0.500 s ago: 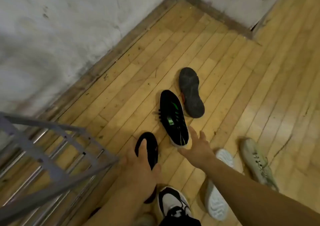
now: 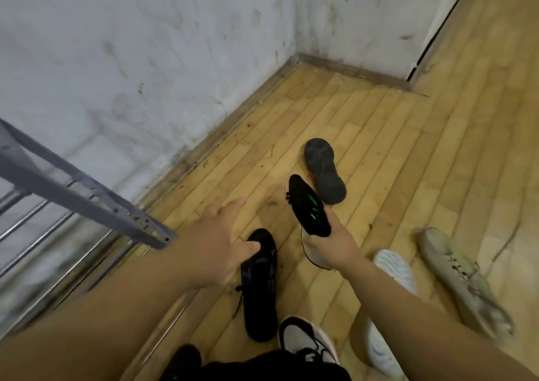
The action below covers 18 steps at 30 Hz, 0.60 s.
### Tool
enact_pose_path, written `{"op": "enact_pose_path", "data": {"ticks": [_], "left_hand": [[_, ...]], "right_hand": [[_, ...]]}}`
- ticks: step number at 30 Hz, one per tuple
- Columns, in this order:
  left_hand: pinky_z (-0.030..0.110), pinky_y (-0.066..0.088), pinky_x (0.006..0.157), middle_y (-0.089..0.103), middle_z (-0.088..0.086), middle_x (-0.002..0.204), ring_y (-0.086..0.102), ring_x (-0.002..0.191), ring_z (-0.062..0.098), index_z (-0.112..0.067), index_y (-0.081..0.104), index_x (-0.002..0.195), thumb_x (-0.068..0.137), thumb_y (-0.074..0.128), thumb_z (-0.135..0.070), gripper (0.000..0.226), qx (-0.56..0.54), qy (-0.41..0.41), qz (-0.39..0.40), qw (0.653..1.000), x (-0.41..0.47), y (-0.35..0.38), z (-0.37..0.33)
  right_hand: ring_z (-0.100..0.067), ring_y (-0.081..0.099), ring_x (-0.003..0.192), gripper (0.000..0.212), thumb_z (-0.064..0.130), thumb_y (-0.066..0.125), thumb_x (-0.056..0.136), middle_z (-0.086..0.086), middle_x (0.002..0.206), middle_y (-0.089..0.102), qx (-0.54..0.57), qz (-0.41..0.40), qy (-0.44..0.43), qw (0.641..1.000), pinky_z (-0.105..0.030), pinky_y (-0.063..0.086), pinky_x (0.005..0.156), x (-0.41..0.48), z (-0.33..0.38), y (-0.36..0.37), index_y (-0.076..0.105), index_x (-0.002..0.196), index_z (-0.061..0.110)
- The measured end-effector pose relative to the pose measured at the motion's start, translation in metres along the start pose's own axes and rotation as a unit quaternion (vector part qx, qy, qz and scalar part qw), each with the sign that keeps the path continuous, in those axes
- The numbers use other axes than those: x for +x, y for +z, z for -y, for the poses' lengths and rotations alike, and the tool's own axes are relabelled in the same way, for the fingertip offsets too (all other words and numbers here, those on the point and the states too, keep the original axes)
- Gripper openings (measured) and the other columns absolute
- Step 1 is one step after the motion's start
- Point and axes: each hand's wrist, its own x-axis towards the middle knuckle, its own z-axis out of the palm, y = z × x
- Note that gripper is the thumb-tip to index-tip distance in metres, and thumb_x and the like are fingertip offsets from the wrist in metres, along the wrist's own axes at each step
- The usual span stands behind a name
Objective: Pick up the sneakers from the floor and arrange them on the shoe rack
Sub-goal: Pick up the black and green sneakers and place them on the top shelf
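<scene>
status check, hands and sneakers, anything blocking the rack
Right hand grips green-marked sneaker by heel. Left hand thumb on black sneaker, grip unclear. Shoe rack close left, no obstacle seen.

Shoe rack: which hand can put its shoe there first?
Probably left. The left hand, thumb hooked on the plain black sneaker, is right beside the shoe rack; the right hand holds the green-marked sneaker farther off.

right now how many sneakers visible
6: black-green sneaker in right hand, black sneaker under left hand, grey sneaker beyond, white sneaker and cream sneaker right, black-white sneaker bottom; more may be hidden.
</scene>
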Motion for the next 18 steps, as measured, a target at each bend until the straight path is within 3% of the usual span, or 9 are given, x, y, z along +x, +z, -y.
{"op": "enact_pose_path", "data": {"ticks": [2, 4, 6, 8, 10, 12, 14, 15, 18], "left_hand": [[0.039, 0.033, 0.115, 0.006, 0.001, 0.172, 0.031, 0.150, 0.023, -0.048, -0.008, 0.159, 0.095, 0.057, -0.062, 0.092, 0.068, 0.028, 0.029, 0.997, -0.015, -0.016, -0.031], [0.040, 0.029, 0.118, 0.007, 0.003, 0.172, 0.027, 0.153, 0.024, -0.050, -0.009, 0.159, 0.095, 0.055, -0.063, 0.091, 0.106, 0.038, 0.014, 0.993, -0.017, -0.023, -0.068], [0.039, 0.026, 0.121, 0.007, 0.003, 0.173, 0.025, 0.154, 0.023, -0.050, -0.006, 0.159, 0.094, 0.055, -0.065, 0.090, 0.062, 0.054, 0.002, 0.997, -0.019, -0.014, -0.107], [0.038, 0.029, 0.120, 0.016, 0.001, 0.171, 0.031, 0.151, 0.021, -0.049, 0.001, 0.160, 0.093, 0.057, -0.063, 0.088, -0.027, 0.087, 0.006, 0.996, -0.025, 0.016, -0.146], [0.034, 0.040, 0.112, 0.028, -0.006, 0.164, 0.047, 0.137, 0.015, -0.051, 0.005, 0.160, 0.096, 0.057, -0.059, 0.082, -0.104, 0.119, 0.003, 0.987, -0.031, 0.054, -0.174], [0.033, 0.035, 0.116, 0.022, -0.010, 0.167, 0.041, 0.142, 0.011, -0.055, 0.001, 0.158, 0.096, 0.054, -0.061, 0.081, -0.141, 0.161, 0.024, 0.976, -0.036, 0.079, -0.194], [0.036, 0.025, 0.122, 0.014, -0.008, 0.171, 0.024, 0.153, 0.013, -0.060, -0.001, 0.156, 0.098, 0.050, -0.062, 0.077, -0.157, 0.178, 0.028, 0.971, -0.041, 0.081, -0.205], [0.032, 0.027, 0.118, 0.016, -0.008, 0.170, 0.025, 0.153, 0.012, -0.060, 0.001, 0.156, 0.100, 0.048, -0.061, 0.073, -0.169, 0.165, 0.022, 0.972, -0.044, 0.076, -0.206], [0.032, 0.036, 0.108, 0.039, -0.006, 0.162, 0.047, 0.137, 0.014, -0.061, 0.005, 0.155, 0.100, 0.040, -0.065, 0.065, -0.154, 0.119, -0.003, 0.981, -0.051, 0.062, -0.194]], "right_hand": [[-0.003, 0.054, 0.108, 0.073, 0.028, 0.080, 0.083, 0.033, 0.116, 0.053, 0.062, 0.003, -0.017, 0.998, -0.023, 0.043, 0.087, -0.058, -0.005, -0.041, 0.036, 0.137, 0.050], [0.002, 0.054, 0.109, 0.083, 0.030, 0.083, 0.083, 0.034, 0.121, 0.051, 0.081, 0.008, -0.016, 0.997, -0.017, 0.042, 0.083, -0.104, -0.020, -0.086, 0.032, 0.142, 0.055], [0.012, 0.058, 0.104, 0.071, 0.028, 0.082, 0.084, 0.036, 0.117, 0.057, 0.076, 0.003, -0.016, 0.997, -0.012, 0.044, 0.079, -0.142, -0.037, -0.123, 0.041, 0.129, 0.063], [0.008, 0.061, 0.106, 0.066, 0.031, 0.080, 0.084, 0.033, 0.116, 0.062, 0.051, -0.043, -0.003, 0.998, -0.010, 0.045, 0.078, -0.170, -0.056, -0.150, 0.045, 0.132, 0.060], [0.000, 0.060, 0.115, 0.079, 0.048, 0.080, 0.077, 0.029, 0.126, 0.061, 0.022, -0.097, 0.001, 0.995, -0.023, 0.050, 0.090, -0.192, -0.066, -0.166, 0.039, 0.144, 0.055], [0.003, 0.060, 0.115, 0.081, 0.054, 0.079, 0.076, 0.030, 0.127, 0.062, 0.012, -0.115, -0.012, 0.993, -0.029, 0.053, 0.092, -0.208, -0.072, -0.176, 0.037, 0.145, 0.058], [0.007, 0.059, 0.111, 0.081, 0.051, 0.080, 0.076, 0.033, 0.122, 0.061, 0.020, -0.107, -0.026, 0.994, -0.021, 0.051, 0.086, -0.222, -0.065, -0.181, 0.037, 0.145, 0.058], [0.009, 0.058, 0.110, 0.082, 0.049, 0.081, 0.076, 0.035, 0.120, 0.059, 0.030, -0.103, -0.035, 0.994, -0.017, 0.048, 0.084, -0.226, -0.056, -0.182, 0.038, 0.145, 0.056], [0.018, 0.054, 0.106, 0.075, 0.048, 0.083, 0.076, 0.042, 0.116, 0.053, 0.035, -0.080, -0.093, 0.992, -0.011, 0.042, 0.083, -0.230, -0.011, -0.178, 0.037, 0.134, 0.061]]}}
